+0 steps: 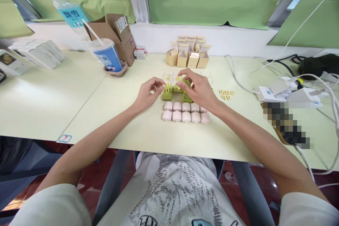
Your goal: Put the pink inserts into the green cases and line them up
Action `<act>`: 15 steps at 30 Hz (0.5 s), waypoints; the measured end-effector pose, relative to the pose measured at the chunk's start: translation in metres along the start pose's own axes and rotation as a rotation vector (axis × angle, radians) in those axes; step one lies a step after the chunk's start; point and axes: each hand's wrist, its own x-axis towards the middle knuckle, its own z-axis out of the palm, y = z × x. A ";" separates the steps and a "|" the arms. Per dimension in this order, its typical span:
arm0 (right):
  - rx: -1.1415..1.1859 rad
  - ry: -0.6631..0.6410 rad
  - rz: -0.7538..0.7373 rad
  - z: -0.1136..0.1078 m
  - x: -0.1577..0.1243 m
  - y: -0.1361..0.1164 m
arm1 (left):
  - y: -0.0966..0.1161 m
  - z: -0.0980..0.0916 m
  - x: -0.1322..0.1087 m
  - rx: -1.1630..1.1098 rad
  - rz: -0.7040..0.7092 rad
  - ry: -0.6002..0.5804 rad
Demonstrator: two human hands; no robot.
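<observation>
My left hand (148, 94) is curled at the left end of a row of small green cases (166, 96), its thumb and fingertips close together. Whatever may lie between them is too small to make out. A yellow loop-shaped piece (167, 90) shows on the green case beside those fingertips. Over the green cases on the right arches my right hand (200, 88), thumb and fingers apart, partly hiding them. One green case (187, 97) beneath it looks open. Clear plastic pieces (168, 77) with yellow marks sit behind. Nearer me are two rows of pale pink cases (186, 116).
Small yellow pieces (226, 94) lie right of the cases. Open cream boxes (187, 58) stand behind. To the left are a blue cup (108, 56), a bottle (71, 14) and a cardboard box (123, 39); at right, power strips (275, 91) and cables.
</observation>
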 end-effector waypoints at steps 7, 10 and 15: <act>0.024 -0.104 -0.055 0.003 0.004 0.018 | -0.009 -0.005 -0.003 0.349 0.203 -0.121; -0.091 -0.193 -0.095 -0.001 0.002 0.013 | -0.012 -0.005 -0.006 0.456 0.275 -0.153; -0.410 -0.336 -0.072 0.001 -0.003 -0.004 | -0.015 -0.007 -0.010 0.639 0.330 -0.203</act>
